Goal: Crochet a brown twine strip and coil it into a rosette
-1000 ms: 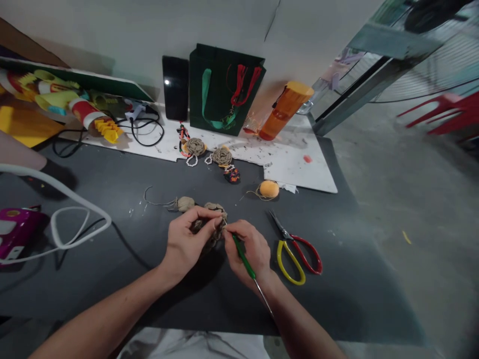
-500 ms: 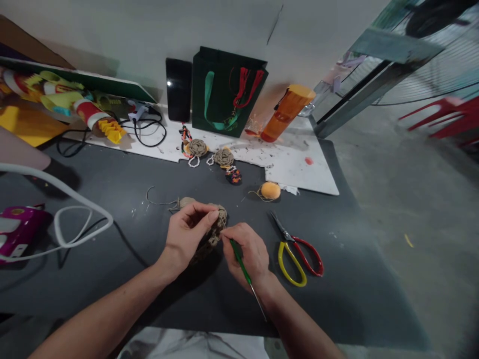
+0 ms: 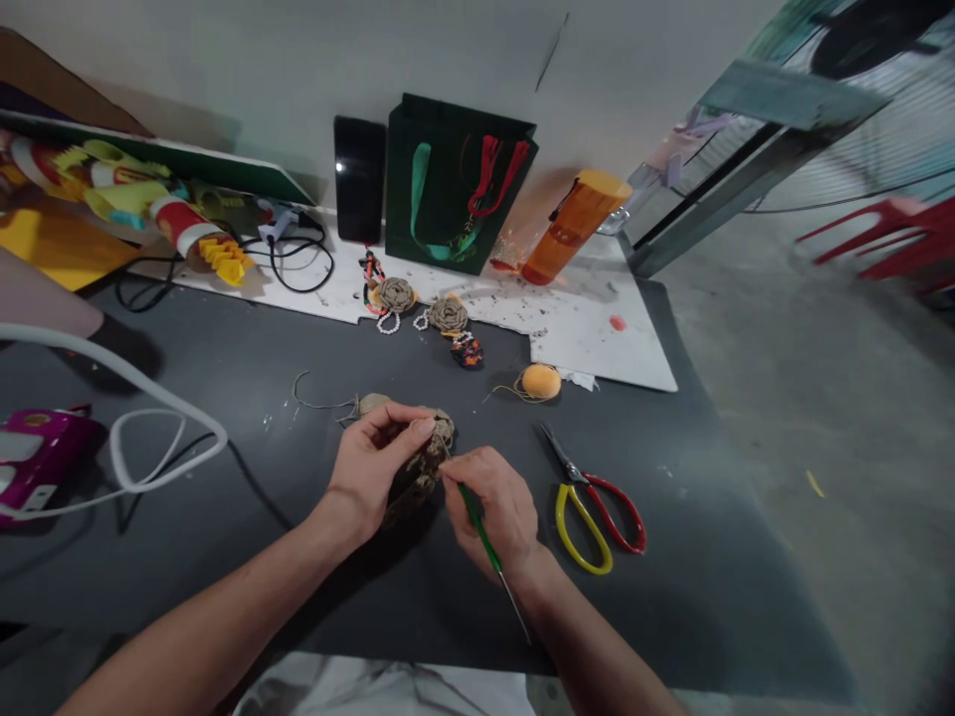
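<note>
Well, left hand (image 3: 371, 467) clenched on a coiled jute-twine rosette (image 3: 427, 465), thumb and fingers pinching its edge, and right hand (image 3: 495, 509) grasping a thin green-handled pick (image 3: 479, 524) in the manner of a pen, its tip close to the twine. Neither hand released. Rosette held between both hands, a little above the dark tabletop (image 3: 671, 607).

Just behind the rosette, a small twine ball (image 3: 373, 403) with a loose thread curling away. To the right of the rosette, red-and-yellow scissors (image 3: 593, 527) lying with blades pointed away, and behind-right of it, an orange ball wrapped with string (image 3: 540, 382). Farther behind the rosette, two similar rosettes with white beads (image 3: 422, 308) at the edge of a stained white board (image 3: 597, 343), then a dark green gift bag (image 3: 440, 189), a black phone (image 3: 359, 179) and an orange bottle (image 3: 574, 227). Far to the left of the rosette, a magenta device (image 3: 37, 457) with a white cable (image 3: 111, 348).

Probable risks: a slip of the pick into the left thumb, because of the sharp tip working so near the pinch; loosened coils, if the pinch becomes weak; a snag of the loose thread on the tip; a knock against the scissors, from a wide movement of the right wrist.
</note>
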Tool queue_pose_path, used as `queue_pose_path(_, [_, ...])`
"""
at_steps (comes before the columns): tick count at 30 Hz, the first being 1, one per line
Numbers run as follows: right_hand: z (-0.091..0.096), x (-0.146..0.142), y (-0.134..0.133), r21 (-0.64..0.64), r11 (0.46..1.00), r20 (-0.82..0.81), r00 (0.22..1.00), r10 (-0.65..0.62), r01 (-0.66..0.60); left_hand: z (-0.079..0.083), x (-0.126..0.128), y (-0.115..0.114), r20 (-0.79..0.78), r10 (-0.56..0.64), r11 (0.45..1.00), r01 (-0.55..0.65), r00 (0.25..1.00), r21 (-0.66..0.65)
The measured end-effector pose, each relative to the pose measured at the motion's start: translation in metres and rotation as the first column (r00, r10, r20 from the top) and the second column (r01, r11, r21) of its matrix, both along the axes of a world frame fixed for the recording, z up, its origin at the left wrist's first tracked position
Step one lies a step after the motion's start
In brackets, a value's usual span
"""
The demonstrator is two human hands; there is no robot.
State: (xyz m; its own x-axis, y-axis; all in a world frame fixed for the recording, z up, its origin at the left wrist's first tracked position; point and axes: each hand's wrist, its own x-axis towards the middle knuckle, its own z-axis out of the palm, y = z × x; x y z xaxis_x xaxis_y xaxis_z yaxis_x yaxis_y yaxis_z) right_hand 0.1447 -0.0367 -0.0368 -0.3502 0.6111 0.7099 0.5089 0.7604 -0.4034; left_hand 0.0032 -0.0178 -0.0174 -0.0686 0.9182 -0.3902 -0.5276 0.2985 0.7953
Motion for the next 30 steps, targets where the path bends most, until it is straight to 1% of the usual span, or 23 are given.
queue_pose_path(4, [-0.0008, 0.0003, 0.0005, 0.003, 1.0, -0.004, 1.0, 0.016, -0.016, 0.0012, 0.0005, 0.0003, 0.057, -0.007, 0.999, 0.01, 0.998, -0.053])
queue_pose_path(10, [-0.004, -0.0016, 0.0009, 0.057, 0.998, -0.053, 0.998, 0.016, -0.013, 0.0017, -0.0006, 0.0013, 0.189, -0.06, 0.985, 0.089, 0.98, -0.148])
queue_pose_path(13, [-0.0044, -0.002, 0.0005, 0.036, 0.999, -0.055, 0.998, 0.004, -0.002, 0.0007, -0.0011, 0.0007, 0.226, -0.084, 0.979, 0.122, 0.971, -0.164])
queue_pose_path(18, [-0.0041, -0.0008, -0.0013, -0.02, 0.998, -0.06, 0.997, -0.055, 0.054, 0.0008, -0.0003, -0.0005, 0.218, -0.09, 0.984, 0.12, 0.972, -0.132])
queue_pose_path(21, [-0.0054, -0.0002, -0.0021, -0.048, 0.997, -0.059, 0.996, -0.07, 0.067, 0.0027, 0.0002, -0.001, 0.209, -0.116, 0.985, 0.14, 0.971, -0.103])
queue_pose_path(30, [-0.0068, -0.0015, -0.0012, -0.05, 0.998, -0.073, 0.996, -0.052, 0.049, 0.003, 0.0006, -0.0025, 0.1, -0.147, 0.988, 0.151, 0.984, -0.038])
